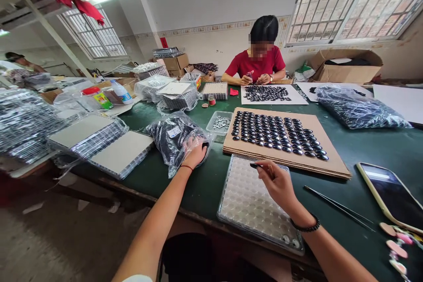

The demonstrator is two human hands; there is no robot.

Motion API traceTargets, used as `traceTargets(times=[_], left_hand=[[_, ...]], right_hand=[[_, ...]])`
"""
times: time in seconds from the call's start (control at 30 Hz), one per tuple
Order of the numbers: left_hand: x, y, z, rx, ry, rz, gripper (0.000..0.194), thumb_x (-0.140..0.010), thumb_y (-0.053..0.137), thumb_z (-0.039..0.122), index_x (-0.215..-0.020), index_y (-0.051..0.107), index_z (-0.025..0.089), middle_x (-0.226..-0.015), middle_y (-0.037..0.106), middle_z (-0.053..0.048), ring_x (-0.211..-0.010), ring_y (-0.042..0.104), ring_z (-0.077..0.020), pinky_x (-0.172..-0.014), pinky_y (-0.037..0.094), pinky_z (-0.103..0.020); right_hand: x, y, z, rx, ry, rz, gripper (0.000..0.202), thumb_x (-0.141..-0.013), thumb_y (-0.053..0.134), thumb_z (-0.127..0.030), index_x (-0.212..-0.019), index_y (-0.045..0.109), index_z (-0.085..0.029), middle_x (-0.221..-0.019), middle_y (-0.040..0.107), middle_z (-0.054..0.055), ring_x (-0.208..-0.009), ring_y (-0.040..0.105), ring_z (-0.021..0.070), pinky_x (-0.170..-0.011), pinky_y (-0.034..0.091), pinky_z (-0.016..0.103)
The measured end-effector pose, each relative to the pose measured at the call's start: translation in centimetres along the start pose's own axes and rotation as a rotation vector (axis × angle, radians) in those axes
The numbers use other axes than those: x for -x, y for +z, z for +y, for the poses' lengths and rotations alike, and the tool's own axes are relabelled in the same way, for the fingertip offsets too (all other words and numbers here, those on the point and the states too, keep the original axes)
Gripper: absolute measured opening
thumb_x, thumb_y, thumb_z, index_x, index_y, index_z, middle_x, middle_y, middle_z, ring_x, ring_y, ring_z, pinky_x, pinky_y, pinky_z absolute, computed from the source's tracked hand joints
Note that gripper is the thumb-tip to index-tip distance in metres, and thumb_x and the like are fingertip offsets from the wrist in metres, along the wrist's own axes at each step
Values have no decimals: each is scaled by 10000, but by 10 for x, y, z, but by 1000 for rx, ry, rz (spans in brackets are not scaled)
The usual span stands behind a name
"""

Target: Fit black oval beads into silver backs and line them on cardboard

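Forearms (157, 224) cut off below | right fingers (265, 175) pinch black piece (255, 165) | left fingers (191, 142) veiled by plastic bag (165, 141), grip unclear

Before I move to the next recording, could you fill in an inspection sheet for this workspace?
Surface: dark green tabletop, crowded.
Work items: clear plastic tray with round pockets; glossy black oval pieces in rows on brown cardboard sheets.
Clutter: slim dark tweezers and pale-cased phone at right.
Grip: left hand at the clear plastic bag of dark contents; right hand pinching a small black piece over the tray.
Cables: nothing seen.
Surroundings: person in a red shirt working opposite; barred windows behind.
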State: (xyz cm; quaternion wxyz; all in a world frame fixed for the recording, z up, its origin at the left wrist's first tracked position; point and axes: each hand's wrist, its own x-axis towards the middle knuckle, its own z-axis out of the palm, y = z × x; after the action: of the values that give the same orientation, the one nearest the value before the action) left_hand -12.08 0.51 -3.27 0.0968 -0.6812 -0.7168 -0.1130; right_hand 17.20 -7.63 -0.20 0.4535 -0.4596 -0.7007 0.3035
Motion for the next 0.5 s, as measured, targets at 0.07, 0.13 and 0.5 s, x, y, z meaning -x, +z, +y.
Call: traceTargets(times=[0.07, 0.13, 0.5], left_hand=[[9, -4, -2, 5, 23, -11, 277, -816, 461, 303, -1046, 583, 209, -1108, 574, -96, -1126, 396, -288, -963, 270, -481], [19, -9, -2, 11, 56, -14, 257, -817, 464, 295, -1027, 584, 206, -1054, 582, -86, -1056, 448, -254, -925, 330, -415], [49, -17, 10, -32, 61, 34, 225, -839, 426, 289, -909, 617, 193, -1019, 548, -92, -942, 459, -257, -830, 376, -378]], right_hand=[[0, 0, 0, -7, -9, 5, 212, -837, 481, -327, -914, 574, -154, -550, 510, -10, -456, 376, 92, -439, 289, 225], [0, 0, -1, -22, -15, 11, 205, -836, 483, -324, -908, 575, -155, -556, 505, -11, -463, 378, 91, -442, 291, 225], [4, 1, -3, -11, -6, -17, 216, -837, 481, -332, -929, 572, -159, -566, 502, -14, -466, 388, 91, -443, 284, 224]])
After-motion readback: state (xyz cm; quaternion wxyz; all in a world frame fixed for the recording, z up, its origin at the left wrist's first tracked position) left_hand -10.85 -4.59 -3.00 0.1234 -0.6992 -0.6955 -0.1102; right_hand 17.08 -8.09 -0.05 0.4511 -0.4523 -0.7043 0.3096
